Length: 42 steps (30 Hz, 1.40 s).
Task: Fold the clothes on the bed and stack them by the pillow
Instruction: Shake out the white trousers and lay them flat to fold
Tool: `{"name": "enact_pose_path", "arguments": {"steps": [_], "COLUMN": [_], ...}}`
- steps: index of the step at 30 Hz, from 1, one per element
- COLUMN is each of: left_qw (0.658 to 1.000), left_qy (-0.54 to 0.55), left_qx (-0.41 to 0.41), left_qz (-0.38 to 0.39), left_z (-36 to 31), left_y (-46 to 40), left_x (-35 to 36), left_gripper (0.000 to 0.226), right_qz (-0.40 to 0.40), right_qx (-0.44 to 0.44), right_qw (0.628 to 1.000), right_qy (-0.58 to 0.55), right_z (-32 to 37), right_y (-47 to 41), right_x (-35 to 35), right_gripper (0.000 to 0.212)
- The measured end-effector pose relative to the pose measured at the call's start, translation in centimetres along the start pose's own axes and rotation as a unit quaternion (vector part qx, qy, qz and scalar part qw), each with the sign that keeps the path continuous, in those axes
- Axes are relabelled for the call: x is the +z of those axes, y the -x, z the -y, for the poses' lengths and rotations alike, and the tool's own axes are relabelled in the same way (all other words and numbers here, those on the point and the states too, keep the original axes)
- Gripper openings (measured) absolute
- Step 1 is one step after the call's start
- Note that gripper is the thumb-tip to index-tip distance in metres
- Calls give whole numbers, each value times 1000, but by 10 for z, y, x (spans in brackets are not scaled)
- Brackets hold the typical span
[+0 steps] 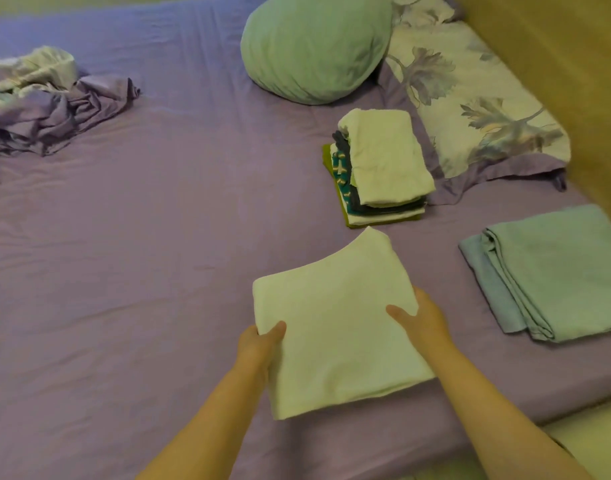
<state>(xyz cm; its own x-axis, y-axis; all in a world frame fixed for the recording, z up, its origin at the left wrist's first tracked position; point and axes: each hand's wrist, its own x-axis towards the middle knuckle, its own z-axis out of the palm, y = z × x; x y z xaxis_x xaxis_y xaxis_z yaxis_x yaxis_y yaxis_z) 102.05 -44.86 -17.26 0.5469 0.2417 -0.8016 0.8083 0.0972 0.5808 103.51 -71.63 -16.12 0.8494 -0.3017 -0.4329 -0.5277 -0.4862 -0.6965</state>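
Note:
A folded white towel (pixel 335 323) is held just above the purple bed sheet (pixel 158 254), near the front edge. My left hand (pixel 259 344) grips its left edge, thumb on top. At the towel's right edge my right hand (pixel 422 318) grips it the same way, thumb on the cloth and fingers hidden under it. Beyond the towel, a stack of folded clothes (pixel 380 168) with a white piece on top sits beside the floral pillow (pixel 470 109). A round green pillow (pixel 314 46) lies behind the stack.
A folded pale blue sheet (pixel 553 275) lies at the right by the wooden side board (pixel 574 64). A crumpled heap of purple and pale cloth (pixel 47 98) sits at the far left. The mattress edge runs along the bottom right.

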Motion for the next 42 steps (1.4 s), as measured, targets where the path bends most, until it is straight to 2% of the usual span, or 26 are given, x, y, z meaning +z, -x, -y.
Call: {"name": "enact_pose_path", "arguments": {"steps": [6, 9, 14, 20, 23, 27, 33, 39, 42], "left_qw": [992, 983, 972, 948, 939, 937, 939, 938, 935], "left_qy": [-85, -128, -151, -187, -193, -197, -205, -249, -282], "left_qx": [56, 70, 81, 89, 89, 103, 116, 138, 150], "left_qz": [71, 109, 162, 241, 270, 270, 251, 196, 154], "left_z": [-50, -69, -91, -100, -96, -87, -68, -43, -36], "left_y": [44, 64, 98, 128, 136, 130, 103, 73, 66], "left_x": [49, 89, 174, 286, 341, 403, 466, 496, 500], "left_gripper": [36, 34, 17, 27, 31, 41, 40, 18, 15], "right_qz": [-32, -59, -78, -40, -40, -50, -58, -78, -87], "right_qx": [-14, -21, -8, 11, 18, 21, 24, 44, 33], "right_qw": [999, 998, 997, 997, 994, 993, 994, 992, 985], "right_qy": [-20, -17, -6, 68, 105, 102, 87, 89, 148], "right_z": [27, 26, 3, -41, -67, -101, -147, -187, -200], "right_y": [8, 4, -20, -67, -91, -124, -174, -203, -205], "right_x": [-91, -144, -234, -345, -389, -426, -452, -444, -432], "right_gripper": [44, 38, 40, 32, 39, 44, 49, 51, 56]}}
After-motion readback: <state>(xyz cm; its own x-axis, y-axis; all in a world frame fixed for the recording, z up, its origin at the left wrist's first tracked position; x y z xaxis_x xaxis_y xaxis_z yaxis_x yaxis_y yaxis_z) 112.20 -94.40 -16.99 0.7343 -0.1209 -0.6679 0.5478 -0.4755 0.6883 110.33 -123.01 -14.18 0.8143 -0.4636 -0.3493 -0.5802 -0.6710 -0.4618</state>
